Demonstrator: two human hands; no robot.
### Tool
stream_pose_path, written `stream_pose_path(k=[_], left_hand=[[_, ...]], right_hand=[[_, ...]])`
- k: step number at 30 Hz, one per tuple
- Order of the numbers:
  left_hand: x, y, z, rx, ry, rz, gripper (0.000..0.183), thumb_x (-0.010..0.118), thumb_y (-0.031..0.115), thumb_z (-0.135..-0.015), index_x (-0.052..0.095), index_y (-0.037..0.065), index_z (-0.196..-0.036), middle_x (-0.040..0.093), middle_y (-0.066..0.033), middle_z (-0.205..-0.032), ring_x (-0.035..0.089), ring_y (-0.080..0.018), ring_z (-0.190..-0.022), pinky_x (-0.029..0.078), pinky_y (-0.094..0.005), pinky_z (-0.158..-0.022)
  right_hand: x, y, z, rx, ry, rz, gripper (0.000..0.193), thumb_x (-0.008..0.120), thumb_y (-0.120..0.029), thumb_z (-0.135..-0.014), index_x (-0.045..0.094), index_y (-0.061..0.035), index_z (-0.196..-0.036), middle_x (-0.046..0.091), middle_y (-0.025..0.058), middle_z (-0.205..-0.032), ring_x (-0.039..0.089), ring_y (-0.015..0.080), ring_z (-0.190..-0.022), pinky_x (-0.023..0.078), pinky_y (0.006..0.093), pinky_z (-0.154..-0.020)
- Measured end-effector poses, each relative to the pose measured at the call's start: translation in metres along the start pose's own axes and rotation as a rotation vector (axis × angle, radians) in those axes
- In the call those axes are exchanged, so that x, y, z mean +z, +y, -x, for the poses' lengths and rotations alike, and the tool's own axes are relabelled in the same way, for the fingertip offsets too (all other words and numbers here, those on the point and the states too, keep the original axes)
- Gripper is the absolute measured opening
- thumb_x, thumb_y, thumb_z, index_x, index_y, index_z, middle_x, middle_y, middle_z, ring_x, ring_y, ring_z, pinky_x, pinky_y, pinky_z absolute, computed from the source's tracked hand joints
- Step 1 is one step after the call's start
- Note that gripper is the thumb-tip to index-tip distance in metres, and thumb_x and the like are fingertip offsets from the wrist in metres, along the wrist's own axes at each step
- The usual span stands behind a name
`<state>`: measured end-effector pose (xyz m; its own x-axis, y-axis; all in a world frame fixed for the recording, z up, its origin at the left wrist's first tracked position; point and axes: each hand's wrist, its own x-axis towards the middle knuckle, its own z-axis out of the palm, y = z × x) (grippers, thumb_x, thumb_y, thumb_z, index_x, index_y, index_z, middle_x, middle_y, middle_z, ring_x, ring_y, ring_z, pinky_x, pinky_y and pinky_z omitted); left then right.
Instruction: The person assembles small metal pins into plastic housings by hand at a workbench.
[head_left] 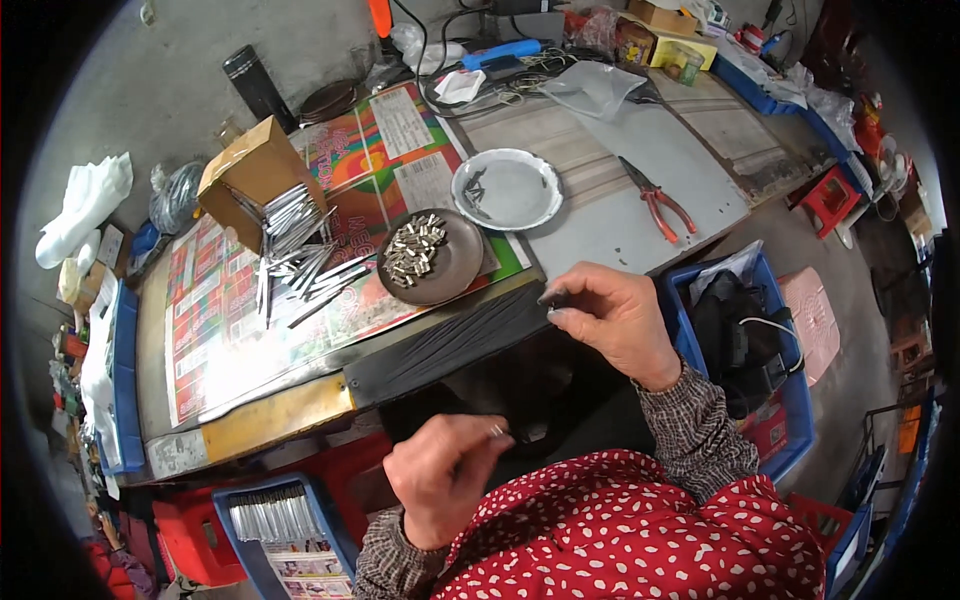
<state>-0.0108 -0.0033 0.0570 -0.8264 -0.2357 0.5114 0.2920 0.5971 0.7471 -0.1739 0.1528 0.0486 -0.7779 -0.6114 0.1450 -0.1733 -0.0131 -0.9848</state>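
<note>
We hold our right hand (pixel 610 322) up over the near edge of the workbench (pixel 600 235), its fingers curled together and pinching a small dark piece (pixel 553 298) between thumb and forefinger. Our left hand (pixel 445 475) sits lower and closer to our body, closed into a loose fist, with a small shiny metal bit (pixel 496 431) gripped at its fingertips; what else it may hold we cannot tell. Between the two hands, just below the right one, runs a black ribbed strip (pixel 445 345) along the bench edge. Just beyond the left of our right hand lies a brown round dish (pixel 462 268) with a heap of small metal clips (pixel 413 250) in it, and past that a white round dish (pixel 520 195) with a few dark bits. Farther left of the brown dish a bunch of thin metal strips (pixel 295 245) spills from a tipped cardboard box (pixel 250 172) onto colourful printed sheets (pixel 230 310). Beyond our right hand, red-handled pliers (pixel 655 200) lie on the grey bench top. To the right of that hand stands a blue crate (pixel 790 400) with dark things in it, and below our left hand another blue crate (pixel 290 530) holds more metal strips.
</note>
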Motion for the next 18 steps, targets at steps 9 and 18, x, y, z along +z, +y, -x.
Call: stream_pose_path(k=[9,18], left_hand=[[-0.030,0.053,-0.016,0.602,-0.323,0.427,0.022,0.070,0.002,-0.072,0.064,-0.009,-0.089,0.062,-0.0195,-0.080,0.064,-0.0259,-0.064,0.053,-0.0308,-0.054],[-0.028,0.068,-0.011,0.622,-0.337,0.454,0.017,0.073,0.005,-0.070,0.067,-0.004,-0.084,0.064,-0.0176,-0.082,0.066,-0.0223,-0.065,0.055,-0.0290,-0.058]], right_hand=[[0.004,-0.011,0.014,-0.094,-0.042,-0.044,0.015,0.062,0.006,-0.079,0.061,0.0036,-0.094,0.056,0.0000,-0.084,0.051,0.0035,-0.076,0.044,0.0184,-0.066],[0.010,-0.022,0.024,-0.109,-0.048,-0.036,0.015,0.062,0.007,-0.078,0.062,0.0028,-0.092,0.056,-0.0002,-0.084,0.051,0.0035,-0.074,0.042,0.0172,-0.065]])
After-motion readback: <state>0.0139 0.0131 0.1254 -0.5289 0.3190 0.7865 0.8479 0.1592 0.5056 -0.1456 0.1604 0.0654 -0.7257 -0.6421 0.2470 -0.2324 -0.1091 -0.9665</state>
